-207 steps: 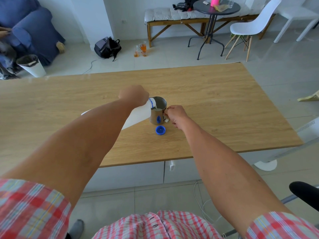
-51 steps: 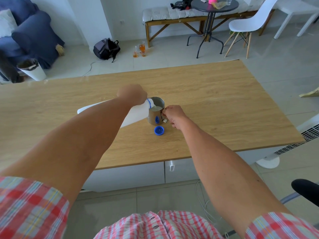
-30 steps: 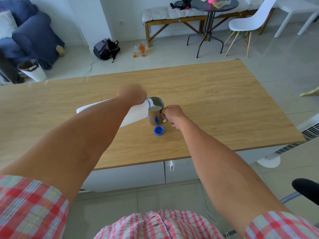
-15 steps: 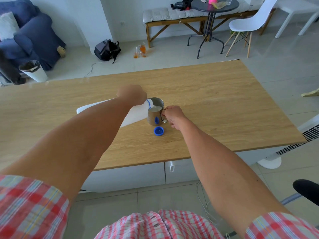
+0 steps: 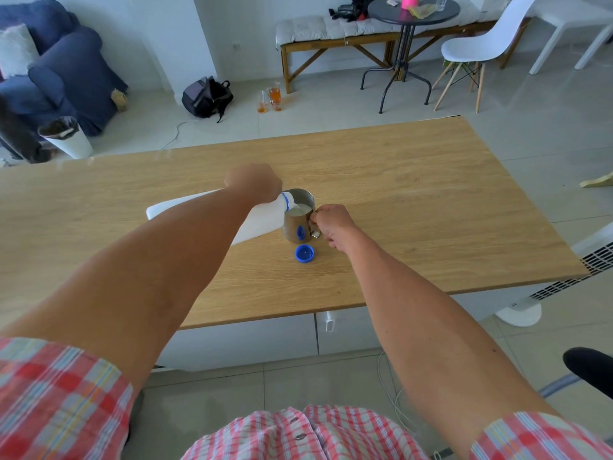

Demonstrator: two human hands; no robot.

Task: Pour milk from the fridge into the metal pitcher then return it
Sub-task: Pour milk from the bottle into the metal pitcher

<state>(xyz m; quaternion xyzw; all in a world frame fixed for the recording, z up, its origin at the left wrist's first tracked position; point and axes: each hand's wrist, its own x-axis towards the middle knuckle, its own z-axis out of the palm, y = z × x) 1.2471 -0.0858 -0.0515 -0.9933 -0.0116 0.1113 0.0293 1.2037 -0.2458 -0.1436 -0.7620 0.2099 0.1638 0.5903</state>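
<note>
My left hand (image 5: pixel 253 181) grips a white milk bottle (image 5: pixel 262 220) near its neck and holds it tipped almost flat, its blue-ringed mouth over the rim of the metal pitcher (image 5: pixel 297 216). White milk shows inside the pitcher, high up its wall. The pitcher stands upright on the wooden table (image 5: pixel 431 200), and my right hand (image 5: pixel 331 224) holds its handle on the right side. The bottle's blue cap (image 5: pixel 305 253) lies on the table just in front of the pitcher. My left forearm hides most of the bottle's body.
Behind the table are a white bin (image 5: pixel 68 137), a dark backpack (image 5: pixel 207 96), glasses on the floor (image 5: pixel 271 100), a bench (image 5: pixel 335 31), a round black table (image 5: pixel 413 9) and a white chair (image 5: pixel 481 44). A white fan heater (image 5: pixel 564 280) stands at the table's right end.
The milk level in the pitcher has risen since the earliest frame, and the bottle is tipped a little flatter. Both hands have stayed in place over the last second.
</note>
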